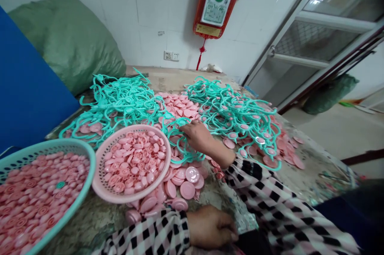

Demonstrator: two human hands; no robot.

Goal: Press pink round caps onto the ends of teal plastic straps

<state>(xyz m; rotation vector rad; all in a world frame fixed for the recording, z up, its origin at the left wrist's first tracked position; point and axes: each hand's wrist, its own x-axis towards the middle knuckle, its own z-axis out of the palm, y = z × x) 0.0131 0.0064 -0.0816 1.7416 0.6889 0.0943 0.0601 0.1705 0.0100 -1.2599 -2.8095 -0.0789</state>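
My right hand reaches over the middle of the table, its fingers closed at a turquoise curved plastic piece among others like it. Its fingertips are partly hidden. My left hand rests low near the front edge, with fingers curled; what they hold, if anything, is hidden. Loose pink round discs lie between the hands and a pink basket of small pink caps. Behind on the left is a heap of turquoise pieces. On the right, a second turquoise heap has pink ovals on its pieces.
A turquoise basket full of small pink parts stands at the left front. More pink discs lie at the right. Behind are a green sack and a wall with a red calendar. A framed glass door is at right.
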